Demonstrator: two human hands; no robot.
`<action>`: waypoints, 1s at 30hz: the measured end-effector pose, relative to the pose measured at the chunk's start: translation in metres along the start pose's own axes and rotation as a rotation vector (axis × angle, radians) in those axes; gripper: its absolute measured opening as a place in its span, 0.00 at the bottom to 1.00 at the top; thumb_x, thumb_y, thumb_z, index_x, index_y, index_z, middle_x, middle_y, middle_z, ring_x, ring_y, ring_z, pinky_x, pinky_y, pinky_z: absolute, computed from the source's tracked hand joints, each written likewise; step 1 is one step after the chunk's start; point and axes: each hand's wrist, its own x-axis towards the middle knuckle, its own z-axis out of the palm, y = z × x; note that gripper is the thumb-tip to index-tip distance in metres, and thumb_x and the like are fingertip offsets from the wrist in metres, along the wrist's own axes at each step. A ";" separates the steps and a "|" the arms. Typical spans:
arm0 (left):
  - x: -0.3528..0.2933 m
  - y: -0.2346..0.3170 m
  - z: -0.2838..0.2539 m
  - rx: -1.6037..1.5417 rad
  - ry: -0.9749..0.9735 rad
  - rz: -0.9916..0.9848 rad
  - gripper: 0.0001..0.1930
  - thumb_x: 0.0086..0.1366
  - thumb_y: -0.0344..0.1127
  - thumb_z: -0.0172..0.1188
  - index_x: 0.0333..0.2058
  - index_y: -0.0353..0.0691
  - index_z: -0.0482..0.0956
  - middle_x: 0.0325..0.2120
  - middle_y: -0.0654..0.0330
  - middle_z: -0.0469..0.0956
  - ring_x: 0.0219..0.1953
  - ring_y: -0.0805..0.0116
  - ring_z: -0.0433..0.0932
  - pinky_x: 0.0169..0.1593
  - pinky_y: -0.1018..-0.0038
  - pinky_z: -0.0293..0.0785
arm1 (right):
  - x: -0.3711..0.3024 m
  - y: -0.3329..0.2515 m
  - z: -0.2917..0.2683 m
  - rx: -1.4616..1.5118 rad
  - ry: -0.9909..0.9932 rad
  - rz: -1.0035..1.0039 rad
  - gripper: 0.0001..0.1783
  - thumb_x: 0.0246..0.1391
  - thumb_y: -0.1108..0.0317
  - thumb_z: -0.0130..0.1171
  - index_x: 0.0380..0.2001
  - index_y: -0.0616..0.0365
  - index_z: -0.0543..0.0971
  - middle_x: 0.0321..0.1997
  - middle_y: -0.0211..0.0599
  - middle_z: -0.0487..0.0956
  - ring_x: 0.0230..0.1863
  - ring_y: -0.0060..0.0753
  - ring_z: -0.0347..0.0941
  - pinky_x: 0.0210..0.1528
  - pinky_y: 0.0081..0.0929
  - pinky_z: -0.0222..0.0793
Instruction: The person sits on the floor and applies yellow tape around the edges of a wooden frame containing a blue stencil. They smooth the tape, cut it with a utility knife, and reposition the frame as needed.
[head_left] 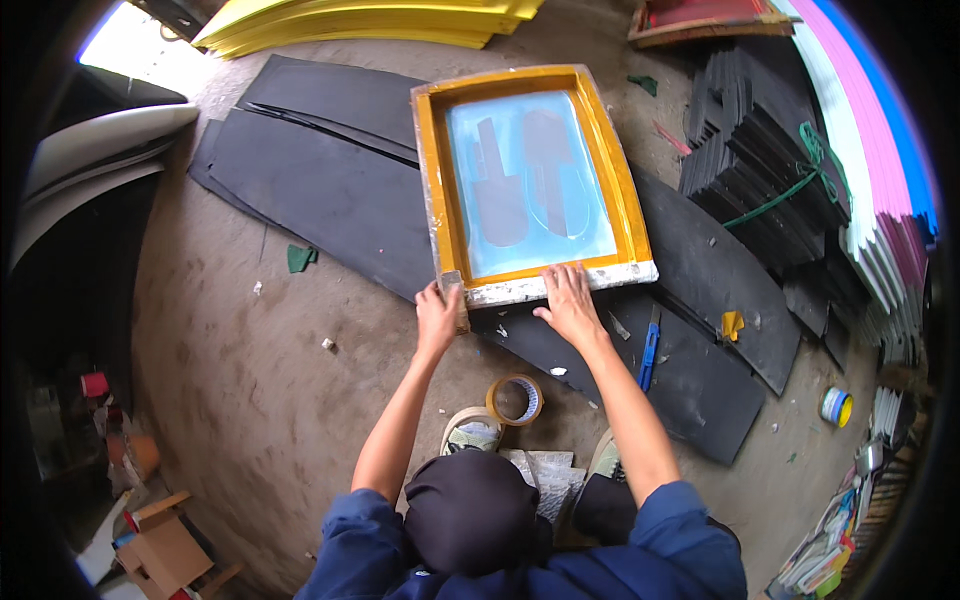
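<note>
A screen-printing frame (432, 190) rests on dark foam sheets on the floor, its sides covered in brown tape. Its pale blue mesh (515, 250) carries grey tool-like shapes. At the near left corner, my left hand (437, 318) is closed on a short brownish strip (462, 318) that looks like tape and hangs past the edge. My right hand (573, 308) lies on the whitish near rail (510, 290), fingers stretched over it and holding nothing. A roll of brown tape (493, 400) stands by my feet.
Black foam sheets (320, 170) spread beneath the frame. A blue utility knife (650, 352) lies on them, right of my right forearm. Stacked black sheets (765, 150) tied with green cord stand at right. A small tin (836, 407) and a cardboard box (170, 555) sit farther out.
</note>
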 end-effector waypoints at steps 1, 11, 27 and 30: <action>0.001 0.014 0.008 0.044 0.001 -0.053 0.33 0.58 0.51 0.57 0.53 0.29 0.61 0.47 0.39 0.64 0.50 0.45 0.65 0.54 0.59 0.63 | 0.000 0.012 0.002 -0.043 -0.043 -0.026 0.33 0.38 0.66 0.67 0.49 0.62 0.67 0.50 0.46 0.68 0.55 0.46 0.61 0.63 0.43 0.51; 0.019 0.017 0.008 0.284 0.056 0.006 0.35 0.52 0.53 0.62 0.44 0.27 0.62 0.44 0.40 0.65 0.50 0.43 0.63 0.53 0.57 0.63 | -0.002 0.094 -0.066 -0.128 -0.112 0.271 0.32 0.46 0.56 0.63 0.52 0.62 0.68 0.56 0.51 0.60 0.59 0.49 0.56 0.61 0.46 0.53; 0.020 0.183 -0.118 -0.940 -0.372 -0.001 0.37 0.62 0.63 0.44 0.59 0.37 0.59 0.54 0.56 0.66 0.57 0.63 0.64 0.59 0.63 0.59 | 0.077 0.029 -0.162 -0.209 0.430 -0.285 0.29 0.32 0.59 0.70 0.39 0.60 0.73 0.38 0.43 0.74 0.44 0.42 0.72 0.46 0.36 0.67; 0.023 0.196 -0.144 -1.005 -0.249 0.119 0.40 0.61 0.65 0.43 0.61 0.39 0.56 0.57 0.53 0.63 0.60 0.62 0.61 0.62 0.63 0.52 | 0.115 0.006 -0.221 -0.208 0.492 -0.286 0.28 0.31 0.54 0.70 0.34 0.59 0.73 0.35 0.42 0.77 0.39 0.43 0.75 0.42 0.36 0.72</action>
